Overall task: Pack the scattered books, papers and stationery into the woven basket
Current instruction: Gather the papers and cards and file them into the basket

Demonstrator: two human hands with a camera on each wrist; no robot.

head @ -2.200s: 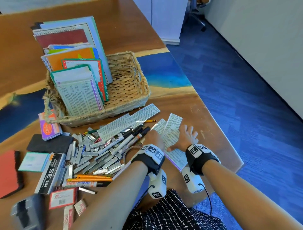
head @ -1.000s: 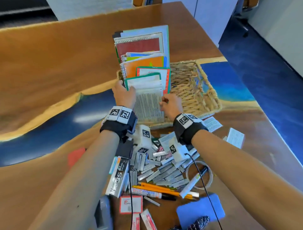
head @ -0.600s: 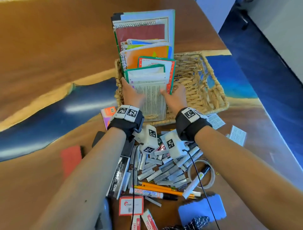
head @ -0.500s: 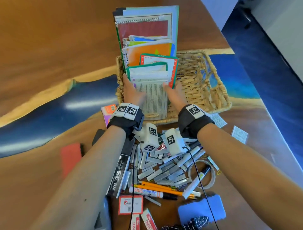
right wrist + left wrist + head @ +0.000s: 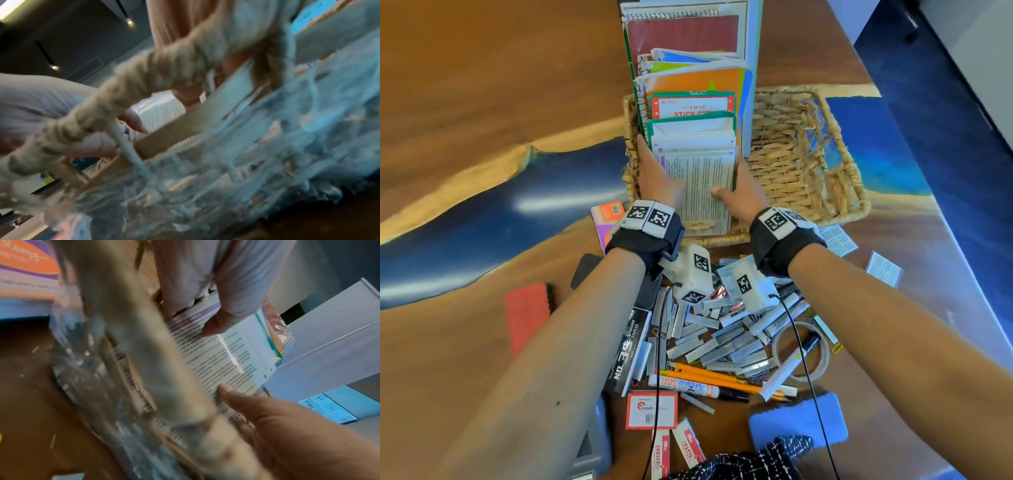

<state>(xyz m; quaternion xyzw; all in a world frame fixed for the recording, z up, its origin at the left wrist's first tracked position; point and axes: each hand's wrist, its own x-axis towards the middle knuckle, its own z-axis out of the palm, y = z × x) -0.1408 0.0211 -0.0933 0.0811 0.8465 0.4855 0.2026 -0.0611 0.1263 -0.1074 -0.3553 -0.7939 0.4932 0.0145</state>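
Fingers of the left hand [image 5: 658, 178] are lying straight along the left edge of the printed leaflets [image 5: 700, 185], thumb pressing their face; leaflets are standing at the front of the books [image 5: 688, 68] in the woven basket [image 5: 808, 164]; right hand [image 5: 743, 192] is bracing their right edge, thumb across the print, fingers extended.
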